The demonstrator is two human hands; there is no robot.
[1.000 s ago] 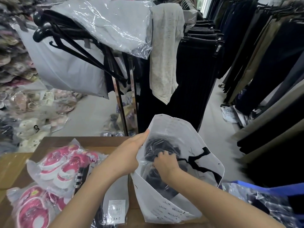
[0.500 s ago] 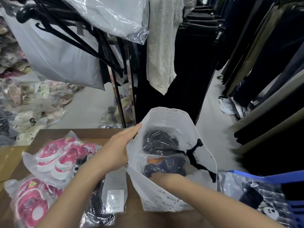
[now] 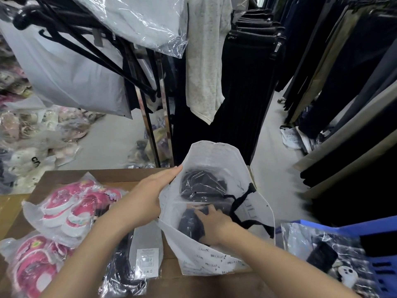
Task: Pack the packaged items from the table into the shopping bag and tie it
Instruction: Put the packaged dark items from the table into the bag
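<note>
Right hand [image 3: 214, 224] now pressing dark package [image 3: 189, 228]; left hand [image 3: 148, 194] still against bag [image 3: 214, 153]

L arm [image 3: 86, 254] comes in from lower left, bare. L hand [image 3: 150, 196] has its back up, fingers straight & together, pointing up-right; thumb not visible. R arm [image 3: 279, 265] comes in from lower right, bare. R hand [image 3: 214, 221] is palm down, fingers spread, tips pointing left. Hands near each other, not touching.
</note>
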